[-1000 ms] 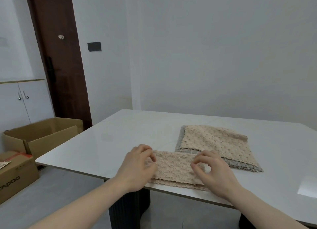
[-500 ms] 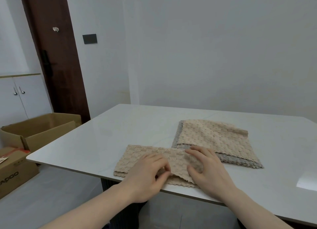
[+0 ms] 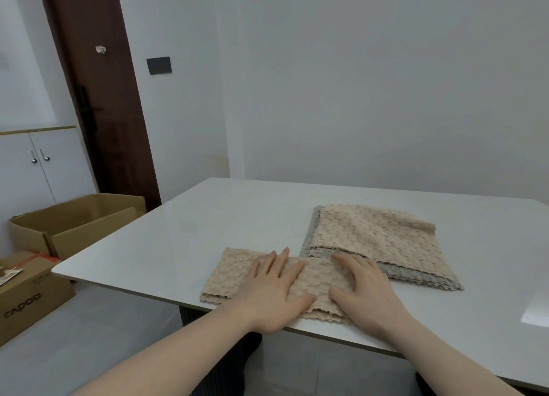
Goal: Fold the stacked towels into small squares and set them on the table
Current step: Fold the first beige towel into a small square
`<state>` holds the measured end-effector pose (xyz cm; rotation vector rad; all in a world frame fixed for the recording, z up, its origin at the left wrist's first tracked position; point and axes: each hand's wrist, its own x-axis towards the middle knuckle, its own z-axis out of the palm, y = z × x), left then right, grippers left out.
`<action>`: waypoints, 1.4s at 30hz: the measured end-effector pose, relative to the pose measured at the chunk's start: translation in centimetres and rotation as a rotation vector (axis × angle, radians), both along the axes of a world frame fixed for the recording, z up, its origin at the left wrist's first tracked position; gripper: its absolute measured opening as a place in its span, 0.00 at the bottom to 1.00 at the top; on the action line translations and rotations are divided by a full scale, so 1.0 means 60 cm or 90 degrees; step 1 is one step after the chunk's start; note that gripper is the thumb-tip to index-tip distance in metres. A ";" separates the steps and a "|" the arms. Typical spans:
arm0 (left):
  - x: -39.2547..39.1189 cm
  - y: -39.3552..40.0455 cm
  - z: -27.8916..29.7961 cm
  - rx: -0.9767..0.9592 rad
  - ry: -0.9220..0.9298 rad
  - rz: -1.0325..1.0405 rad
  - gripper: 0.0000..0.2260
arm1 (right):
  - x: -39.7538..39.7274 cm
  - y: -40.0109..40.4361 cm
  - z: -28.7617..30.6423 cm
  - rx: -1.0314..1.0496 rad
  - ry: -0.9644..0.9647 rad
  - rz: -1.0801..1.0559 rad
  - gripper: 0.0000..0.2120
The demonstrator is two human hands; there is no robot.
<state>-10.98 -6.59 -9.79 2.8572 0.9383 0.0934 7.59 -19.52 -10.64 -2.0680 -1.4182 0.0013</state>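
A beige textured towel [image 3: 230, 272], folded into a narrow strip, lies along the near edge of the white table [image 3: 208, 235]. My left hand [image 3: 271, 291] rests flat on its middle with fingers spread. My right hand [image 3: 364, 290] presses flat on the strip's right part and hides that end. Just behind and to the right sits the stack of towels [image 3: 377, 241], beige on top with a grey one showing at its left and front edges. Neither hand grips anything.
An open cardboard box [image 3: 77, 220] and a closed carton [image 3: 28, 294] stand on the floor at the left. Behind them are a white cabinet [image 3: 41, 164] and a dark brown door [image 3: 101, 98]. The table's dark pedestal [image 3: 219, 363] is below the near edge.
The strip lay bunched between my pinching fingers a second ago. Now it is spread out to the left, and both hands have opened and lie flat on it.
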 end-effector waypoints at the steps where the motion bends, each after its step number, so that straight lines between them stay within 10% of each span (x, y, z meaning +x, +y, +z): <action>1: -0.002 -0.002 -0.001 0.011 -0.019 0.003 0.38 | 0.002 0.000 0.000 0.026 0.030 -0.020 0.31; 18: -0.094 0.175 0.020 -0.021 -0.180 0.246 0.32 | 0.000 0.006 0.009 -0.041 0.057 -0.156 0.31; 34: -0.136 0.199 -0.010 -0.060 -0.290 0.293 0.19 | 0.017 0.013 0.081 -0.046 0.386 -0.146 0.11; 42: -0.138 0.197 -0.011 -0.073 -0.306 0.288 0.17 | 0.001 0.054 0.180 0.020 0.580 -0.114 0.30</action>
